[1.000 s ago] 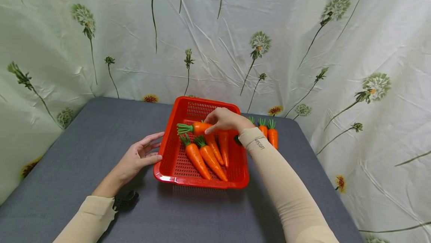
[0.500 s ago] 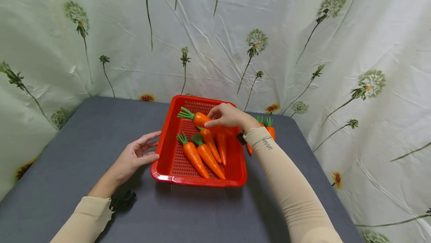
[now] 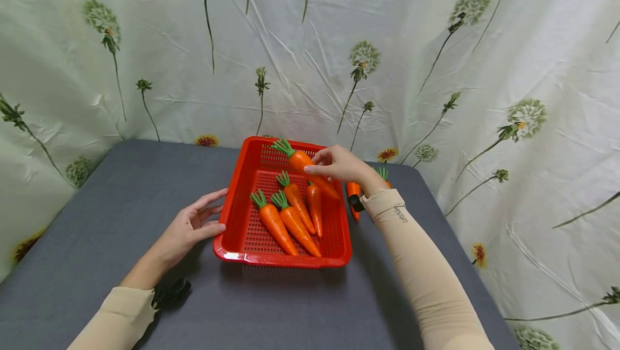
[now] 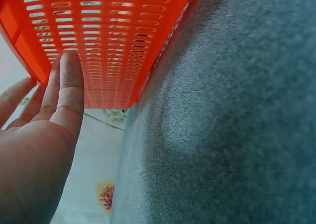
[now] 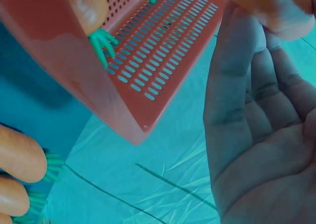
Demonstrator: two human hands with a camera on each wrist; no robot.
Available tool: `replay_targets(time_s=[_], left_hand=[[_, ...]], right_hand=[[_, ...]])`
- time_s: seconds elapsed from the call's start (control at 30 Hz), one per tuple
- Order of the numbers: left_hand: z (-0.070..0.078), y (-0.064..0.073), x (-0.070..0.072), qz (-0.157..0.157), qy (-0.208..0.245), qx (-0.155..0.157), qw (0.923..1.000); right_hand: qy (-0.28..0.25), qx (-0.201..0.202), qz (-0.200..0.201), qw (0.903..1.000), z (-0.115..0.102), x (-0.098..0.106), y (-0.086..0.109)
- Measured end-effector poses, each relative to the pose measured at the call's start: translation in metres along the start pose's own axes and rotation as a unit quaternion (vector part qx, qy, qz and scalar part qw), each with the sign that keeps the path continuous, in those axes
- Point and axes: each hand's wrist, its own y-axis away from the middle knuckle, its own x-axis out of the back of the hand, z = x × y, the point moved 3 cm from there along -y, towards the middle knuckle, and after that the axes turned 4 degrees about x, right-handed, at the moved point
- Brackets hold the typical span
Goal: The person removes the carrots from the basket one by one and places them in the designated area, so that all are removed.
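Note:
A red plastic basket [image 3: 286,260] with slotted walls stands on the table, several orange carrots [image 3: 275,226] with green tops lying inside. Above its back right part my right hand [image 3: 341,165] pinches one carrot [image 3: 299,161], tilted, leafy end up and to the left. The right wrist view shows just part of this held carrot [image 5: 276,9] at the fingertips. At the basket's left side, my left hand [image 3: 189,227] touches the wall and rim with fingers extended. Those fingers lie against the slotted wall [image 4: 106,46] in the left wrist view.
More carrots [image 3: 354,191] lie on the table right of the basket, partly hidden by my right wrist; several show in the right wrist view [image 5: 19,155]. A grey cloth covers the table [image 3: 160,188]. A flower-printed curtain [image 3: 300,70] hangs right behind it.
My right hand has lifted the carrot and carried it back and right, turning it from level to tilted. The left hand stays at the basket's side. The view has shifted slightly.

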Motion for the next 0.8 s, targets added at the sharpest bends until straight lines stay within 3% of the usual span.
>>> replay_targets(time_s=[0.5, 0.8], left_hand=[[0.000, 0.003, -0.004, -0.007, -0.004, -0.015, 0.9999], [-0.002, 0.001, -0.006, -0.016, 0.016, -0.032, 0.9992]], right_hand=[[-0.080, -0.041, 0.085, 0.9923, 0.017, 0.005, 0.030], [-0.121, -0.062, 0.107, 0.9850, 0.033, 0.009, 0.040]])
